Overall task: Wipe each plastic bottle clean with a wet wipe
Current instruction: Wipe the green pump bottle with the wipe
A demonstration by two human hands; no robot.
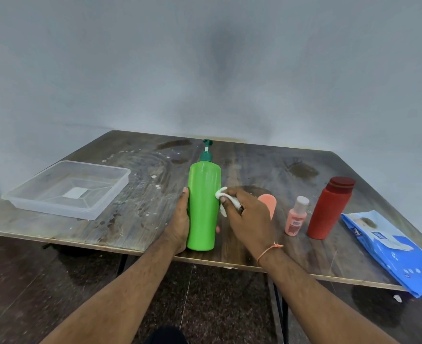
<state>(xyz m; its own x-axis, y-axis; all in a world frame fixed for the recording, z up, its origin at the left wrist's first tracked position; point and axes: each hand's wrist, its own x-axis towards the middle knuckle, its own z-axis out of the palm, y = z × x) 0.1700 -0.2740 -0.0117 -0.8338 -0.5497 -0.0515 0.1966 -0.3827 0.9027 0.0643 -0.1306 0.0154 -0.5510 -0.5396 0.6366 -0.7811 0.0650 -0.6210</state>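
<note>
A tall green pump bottle [202, 207] stands upright near the table's front edge. My left hand [179, 225] grips its left side from behind. My right hand [246, 217] holds a crumpled white wet wipe [223, 198] pressed against the bottle's right side at mid height. Behind my right hand an orange bottle [268, 203] is partly hidden. To the right stand a small pink bottle [296, 217] with a pale cap and a red bottle [329, 209] with a dark red lid.
An empty clear plastic tray [31, 202] sits at the table's left. A blue wet-wipe pack [388, 247] lies at the right, overhanging the front edge. The wooden table [135, 199] is stained and speckled; a grey wall stands behind it.
</note>
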